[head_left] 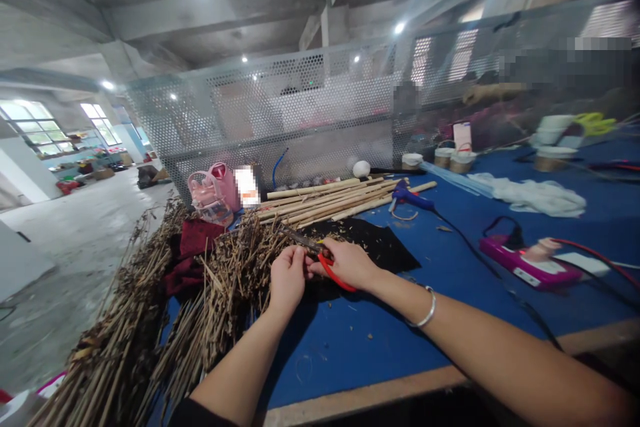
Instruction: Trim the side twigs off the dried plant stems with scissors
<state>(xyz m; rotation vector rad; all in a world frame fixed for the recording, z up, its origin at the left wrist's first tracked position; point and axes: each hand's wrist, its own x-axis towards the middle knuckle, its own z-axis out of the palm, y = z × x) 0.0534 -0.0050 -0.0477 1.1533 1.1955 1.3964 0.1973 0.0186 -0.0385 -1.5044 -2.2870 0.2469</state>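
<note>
My right hand (350, 263) is closed around a pair of scissors with red handles (336, 275). Their dark blades (300, 238) point up and left, over the dried plant stalks (245, 250). Close beside it, my left hand (289, 277) is pinched shut at the right edge of that stalk bundle. What lies between its fingertips is too small to make out. Under and behind both hands, a black cloth (385, 247) is strewn with small plant bits.
Pale wooden sticks (320, 205) lie behind the hands, near a blue glue gun (413, 198). On the blue table (380, 353), a magenta power strip (530, 263) with cords sits at right. More dried stalks (110, 347) spread left. A perforated metal screen (280, 107) stands behind.
</note>
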